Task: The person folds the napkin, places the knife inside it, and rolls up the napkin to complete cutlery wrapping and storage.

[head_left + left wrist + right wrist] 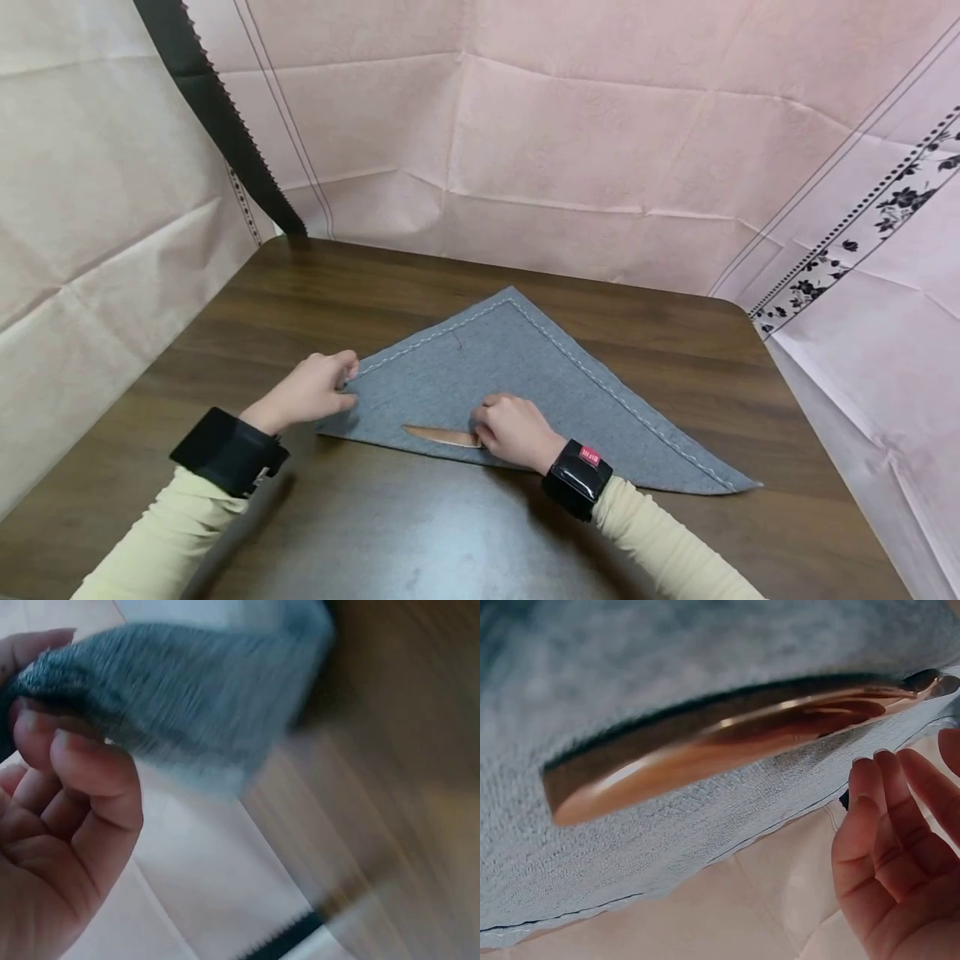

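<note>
A grey cloth [510,367] folded into a triangle lies on a dark wooden table [375,517]. My left hand [315,387] pinches the cloth's left corner; in the left wrist view the blurred cloth [187,697] lies over the fingers [82,780] with the thumb behind it. A copper-coloured knife [438,434] lies on the cloth near its front folded edge. My right hand [513,429] sits at the knife's right end. In the right wrist view the knife [705,742] rests on the cloth [705,660], and the hand's fingers [889,817] are relaxed beside it, not wrapped round it.
Pale pink sheets [570,142] with creases hang behind and to both sides of the table. A black strip [217,117] runs down the left sheet. The table's right edge [795,392] lies just beyond the cloth's right tip [750,483].
</note>
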`<state>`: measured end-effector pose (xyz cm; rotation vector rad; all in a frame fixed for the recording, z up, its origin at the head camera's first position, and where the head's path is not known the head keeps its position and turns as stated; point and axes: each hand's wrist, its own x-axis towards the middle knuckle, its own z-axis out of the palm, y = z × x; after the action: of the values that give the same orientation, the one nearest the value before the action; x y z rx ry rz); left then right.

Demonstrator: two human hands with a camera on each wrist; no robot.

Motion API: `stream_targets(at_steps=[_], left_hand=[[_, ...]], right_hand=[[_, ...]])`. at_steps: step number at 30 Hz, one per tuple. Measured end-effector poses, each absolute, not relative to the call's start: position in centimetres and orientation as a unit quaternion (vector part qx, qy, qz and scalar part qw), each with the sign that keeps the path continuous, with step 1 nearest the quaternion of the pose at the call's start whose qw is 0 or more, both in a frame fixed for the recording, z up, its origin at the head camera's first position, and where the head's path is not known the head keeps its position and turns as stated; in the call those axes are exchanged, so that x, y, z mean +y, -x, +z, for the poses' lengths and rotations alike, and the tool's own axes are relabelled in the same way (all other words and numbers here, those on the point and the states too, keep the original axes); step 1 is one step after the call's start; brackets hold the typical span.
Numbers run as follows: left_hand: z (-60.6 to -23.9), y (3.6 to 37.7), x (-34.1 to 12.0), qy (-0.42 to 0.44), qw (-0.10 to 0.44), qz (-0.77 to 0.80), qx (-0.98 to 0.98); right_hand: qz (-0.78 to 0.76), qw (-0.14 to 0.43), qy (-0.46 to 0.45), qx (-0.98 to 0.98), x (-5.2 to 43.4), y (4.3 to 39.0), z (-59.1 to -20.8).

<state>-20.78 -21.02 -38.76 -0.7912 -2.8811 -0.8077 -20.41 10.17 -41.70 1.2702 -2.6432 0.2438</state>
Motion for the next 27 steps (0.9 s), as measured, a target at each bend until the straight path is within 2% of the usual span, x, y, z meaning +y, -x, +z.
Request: stream_targets(at_steps=[6, 13, 18, 27], left_hand=[[-39.0, 20.9, -17.5, 0.285, 0.038, -0.274, -0.918], [-39.6, 21.2, -15.4, 0.301, 0.040, -0.271, -0.913], [-39.9, 21.1, -14.8, 0.294, 0.044, -0.278, -0.913], [-39.9, 20.9, -14.2, 0.292, 0.050, -0.271, -0.916]], right_hand=[[0.100, 0.073, -0.431, -0.894, 9.5, 20.7, -41.6], [0.191, 0.027, -0.435, -0.880, 7.2, 21.4, -40.9], [0.270, 0.013, -0.443, -0.855, 4.8, 22.1, -40.7], [0.319, 0.016, -0.429, -0.845, 2.3, 22.2, -40.7]])
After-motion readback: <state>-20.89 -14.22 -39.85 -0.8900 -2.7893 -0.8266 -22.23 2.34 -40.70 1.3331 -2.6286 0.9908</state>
